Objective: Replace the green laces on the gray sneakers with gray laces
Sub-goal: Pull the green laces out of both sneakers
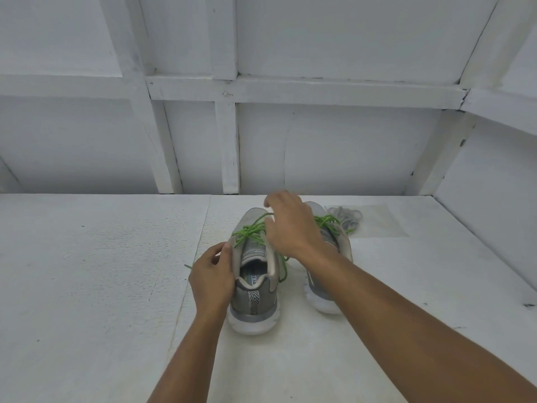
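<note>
Head view: the white table (101,286) carries two gray sneakers side by side, heels toward the wearer. The left hand (213,280) steadies the left sneaker (255,298), fingers curled round its collar edge. The right sneaker (322,298) sits partly behind the right forearm. Over the left sneaker's tongue, the right hand (290,228) appears to pinch a raised strand of the green laces (247,231) between thumb and forefinger; blur limits certainty. These laces should handle as light, limp and thin: grip near an eyelet and draw gently. Just beyond the right sneaker lie the gray laces (347,218), bundled.
</note>
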The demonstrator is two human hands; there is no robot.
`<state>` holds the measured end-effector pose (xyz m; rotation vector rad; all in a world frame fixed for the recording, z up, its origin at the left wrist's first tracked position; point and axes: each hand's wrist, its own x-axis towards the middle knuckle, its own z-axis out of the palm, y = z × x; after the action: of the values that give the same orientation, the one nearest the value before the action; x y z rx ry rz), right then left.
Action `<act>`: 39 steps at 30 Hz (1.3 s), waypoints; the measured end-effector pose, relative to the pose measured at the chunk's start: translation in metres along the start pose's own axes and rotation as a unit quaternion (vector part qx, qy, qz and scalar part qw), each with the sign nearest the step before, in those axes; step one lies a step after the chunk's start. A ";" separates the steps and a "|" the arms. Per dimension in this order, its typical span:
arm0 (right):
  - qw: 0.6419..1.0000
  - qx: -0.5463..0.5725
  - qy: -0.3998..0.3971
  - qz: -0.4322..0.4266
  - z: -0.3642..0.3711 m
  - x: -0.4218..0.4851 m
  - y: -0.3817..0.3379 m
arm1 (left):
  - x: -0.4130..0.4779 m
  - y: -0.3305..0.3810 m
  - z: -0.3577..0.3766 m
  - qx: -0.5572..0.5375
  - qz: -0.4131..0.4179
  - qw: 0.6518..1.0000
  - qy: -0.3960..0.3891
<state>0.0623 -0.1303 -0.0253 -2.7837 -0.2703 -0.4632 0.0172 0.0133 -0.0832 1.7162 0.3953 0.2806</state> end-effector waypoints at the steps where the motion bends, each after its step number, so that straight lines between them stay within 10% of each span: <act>1: 1.000 0.014 -0.022 -0.015 0.002 -0.002 -0.004 | 0.000 0.000 0.000 0.000 0.001 1.000 -0.001; 9: 0.991 -0.031 -0.111 -0.071 0.019 -0.008 -0.017 | -0.002 0.001 -0.001 -0.012 0.002 1.000 -0.008; 17: 0.998 -0.035 0.042 0.026 -0.018 0.013 0.017 | -0.003 0.001 -0.002 -0.027 -0.002 1.000 -0.006; 25: 0.993 0.000 -0.111 -0.050 0.009 -0.004 -0.004 | -0.001 -0.002 -0.001 -0.023 -0.003 1.000 0.000; 39: 0.989 0.020 -0.114 -0.094 0.006 0.001 -0.006 | -0.004 0.001 -0.001 -0.053 -0.006 0.999 -0.007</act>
<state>0.0633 -0.1226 -0.0288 -2.7838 -0.5911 -0.1786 0.0129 0.0125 -0.0816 1.6107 0.3742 0.2748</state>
